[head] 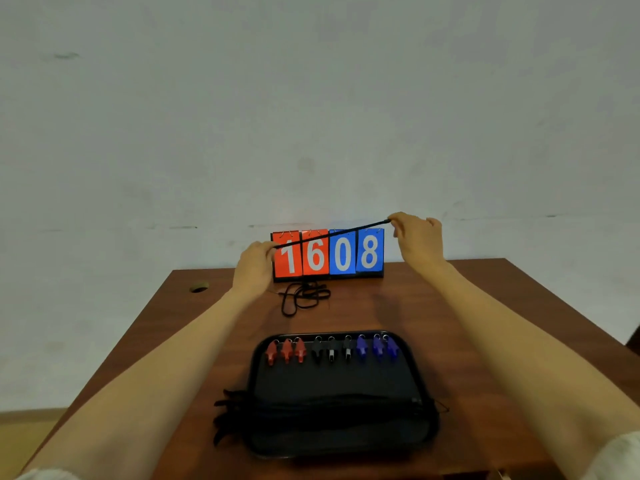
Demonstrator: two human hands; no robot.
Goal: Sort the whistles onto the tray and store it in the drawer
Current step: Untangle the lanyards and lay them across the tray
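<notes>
Pinching one end of a black cord [332,234] with the left hand [254,259], in front of the scoreboard's [343,254] red side. Stretched taut, slanting up across the scoreboard to the right hand [417,237], pinched there too. Lower, on the counter [467,306], a black tray [332,379]; along its far edge red whistles [286,350], black whistles [331,351], blue whistles [377,347].

Over a brown wooden worktop [173,323], the left hand [254,263] and right hand [419,237] pinch a thin black cord [332,233], stretched taut before a red-and-blue flip scoreboard [343,254] reading 16 08. Nearer, a black rectangular tray [332,379] holds a row along its far edge: three red plastic whistles [286,351], three black whistles [331,351], three blue whistles [377,348].
</notes>
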